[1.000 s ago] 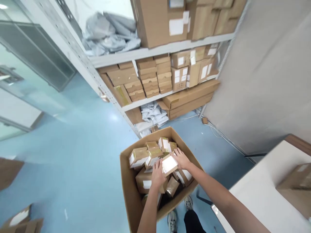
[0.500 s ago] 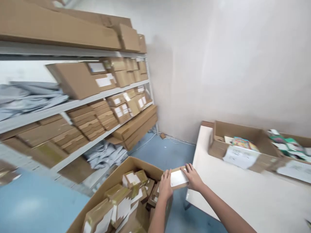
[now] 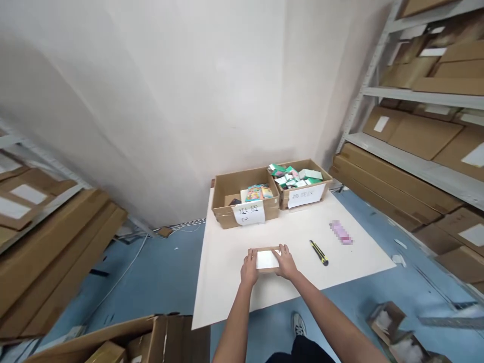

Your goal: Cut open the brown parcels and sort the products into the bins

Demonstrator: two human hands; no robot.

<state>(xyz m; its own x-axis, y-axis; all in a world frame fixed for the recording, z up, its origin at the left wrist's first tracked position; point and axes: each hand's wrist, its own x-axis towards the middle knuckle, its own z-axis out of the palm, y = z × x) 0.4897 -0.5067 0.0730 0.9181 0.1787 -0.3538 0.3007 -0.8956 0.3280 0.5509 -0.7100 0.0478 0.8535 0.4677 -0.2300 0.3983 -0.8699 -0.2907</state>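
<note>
A small cardboard box (image 3: 267, 259) with a white label on top is held at the near part of the white table (image 3: 227, 282). My left hand (image 3: 249, 267) grips its left end and my right hand (image 3: 285, 262) its right end, thumb over the label. Whether the box rests on the tabletop or hovers just above, I cannot tell. To the right of my right hand lies a yellow and black utility knife (image 3: 319, 253). Farther right is a pink, pixelated item (image 3: 341, 232).
Two open cartons with handwritten paper signs stand at the table's back: a left carton (image 3: 223, 217) with colourful packs and a right carton (image 3: 325, 189) with green-white boxes. A large carton (image 3: 157, 335) of parcels is at lower left. Loaded shelves (image 3: 416, 146) flank both sides; small boxes (image 3: 385, 320) sit on the floor.
My view has swung right, from the shelf and large parcel carton to the table. Both hands have carried the small box from beside that carton to the table.
</note>
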